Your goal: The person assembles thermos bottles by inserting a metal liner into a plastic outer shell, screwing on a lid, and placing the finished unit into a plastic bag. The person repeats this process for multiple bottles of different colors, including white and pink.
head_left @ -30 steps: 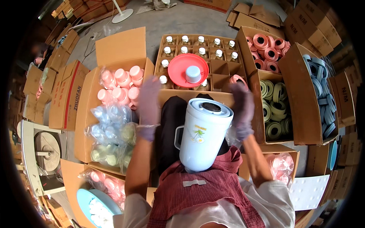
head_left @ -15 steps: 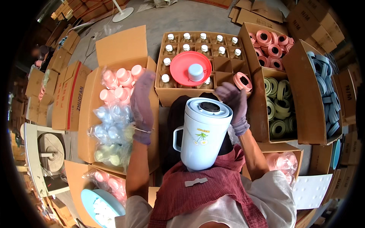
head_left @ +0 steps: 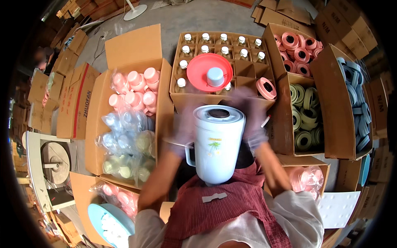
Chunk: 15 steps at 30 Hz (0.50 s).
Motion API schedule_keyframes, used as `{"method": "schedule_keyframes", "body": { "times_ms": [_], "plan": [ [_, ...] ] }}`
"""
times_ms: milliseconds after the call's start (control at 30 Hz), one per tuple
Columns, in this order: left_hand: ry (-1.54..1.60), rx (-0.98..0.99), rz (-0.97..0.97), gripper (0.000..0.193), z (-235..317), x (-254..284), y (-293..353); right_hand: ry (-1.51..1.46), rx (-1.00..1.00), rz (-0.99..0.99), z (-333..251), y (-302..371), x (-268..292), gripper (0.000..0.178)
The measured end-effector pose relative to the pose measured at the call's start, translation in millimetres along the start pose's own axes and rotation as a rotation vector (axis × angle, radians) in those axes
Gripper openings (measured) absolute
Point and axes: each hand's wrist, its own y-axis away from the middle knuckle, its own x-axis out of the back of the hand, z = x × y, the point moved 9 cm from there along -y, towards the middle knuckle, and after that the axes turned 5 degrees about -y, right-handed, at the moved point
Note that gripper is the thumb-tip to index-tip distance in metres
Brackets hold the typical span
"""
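My left hand [head_left: 184, 125] and right hand [head_left: 252, 118] flank the pale-blue vacuum jug [head_left: 219, 151]; through blur, I cannot tell their closure or hold. Even, two-sided pressure would steady it best.

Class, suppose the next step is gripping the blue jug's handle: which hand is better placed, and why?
Probably the left hand: it is nearer the handle; the right hand is across the blue jug.

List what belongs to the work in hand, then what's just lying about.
Apparently in the work:
light-blue jug, between left hand and right hand
red dish holding light-blue cup
white-capped bottles
pink ring

Apparently just lying about:
white round stand base
flattened cardboard
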Motion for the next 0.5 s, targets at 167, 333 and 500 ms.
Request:
{"method": "schedule_keyframes", "body": {
  "times_ms": [167, 333, 500],
  "plan": [
    [-0.268, 0.077, 0.167, 0.052, -8, -13, 1, -0.274, -0.171, -0.186, 13, -1, -32, 0.071],
    [-0.568, 0.043, 0.348, 0.036, 15, -1, 17, -0.075, -0.149, -0.1, 5, 6, -33, 0.064],
    [-0.939, -0.052, 0.227, 0.033, 53, -29, 24, 0.037, -0.054, -0.127, -10, 12, -28, 0.058]
  ]
}}
